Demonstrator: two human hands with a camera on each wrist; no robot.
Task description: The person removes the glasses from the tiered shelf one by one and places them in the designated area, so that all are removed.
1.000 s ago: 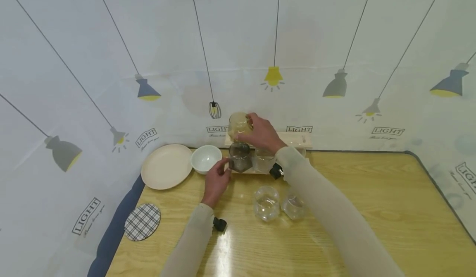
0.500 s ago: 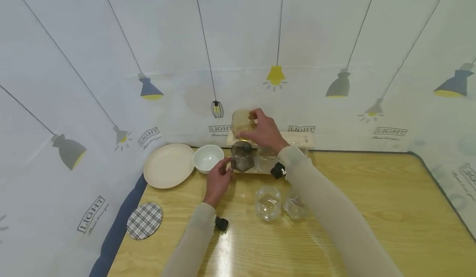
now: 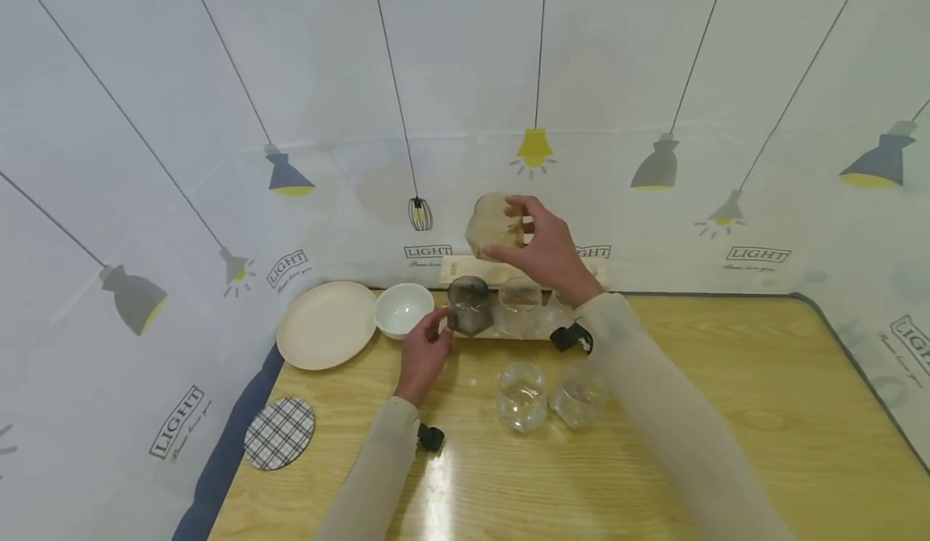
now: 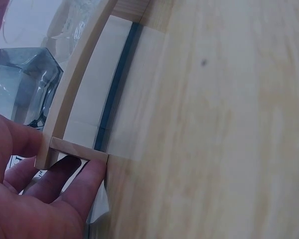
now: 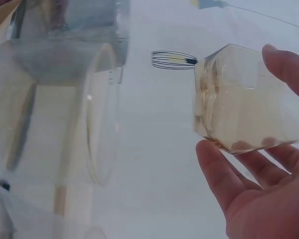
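My right hand point(image 3: 548, 246) holds an amber-tinted faceted glass point(image 3: 490, 226) above the back board of a small wooden rack point(image 3: 465, 270). In the right wrist view, thumb and fingers curl around the amber glass point(image 5: 244, 104), apart from the other glasses. My left hand point(image 3: 424, 355) is at the rack's left end. The left wrist view has its fingers curled on the wooden end point(image 4: 72, 149) of the rack. Beside it stands a smoky grey glass point(image 3: 470, 307) on the rack. To the right are a clear glass point(image 3: 518, 308) and another clear glass, partly hidden by the right wrist.
Two clear glasses point(image 3: 521, 397) stand on the wooden table in front of the rack. On the left are a white bowl point(image 3: 403, 312), a pale oval plate point(image 3: 325, 327) and a checked round coaster point(image 3: 279, 434). A patterned wall hanging rises right behind the rack.
My right hand has lifted the amber glass up and to the right, away from above the grey glass. The left hand stays at the rack's end.
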